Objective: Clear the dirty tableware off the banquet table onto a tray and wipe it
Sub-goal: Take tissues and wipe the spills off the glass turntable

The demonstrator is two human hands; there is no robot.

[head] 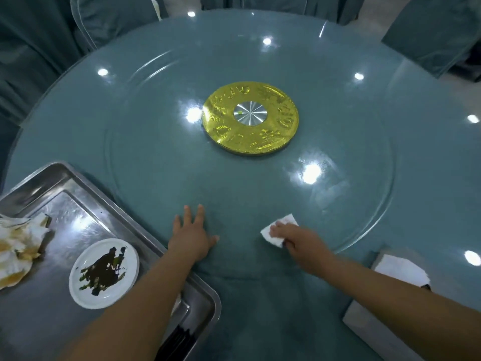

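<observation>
My right hand (294, 237) presses a folded white tissue (273, 237) onto the glass turntable (364, 230) near its front rim. My left hand (191, 234) lies flat on the glass, fingers spread, holding nothing. A steel tray (78, 194) sits at the front left of the round teal table (65, 121). On the tray are a white plate (104, 272) smeared with dark sauce, crumpled stained tissues (18, 248), and dark chopsticks (179, 340) at its near corner, partly hidden by my left forearm.
A gold disc (281, 121) with a silver hub marks the turntable's centre. A grey tissue box (377, 316) with a white tissue sticking out stands at the front right. Teal-covered chairs (104, 22) ring the far side of the table.
</observation>
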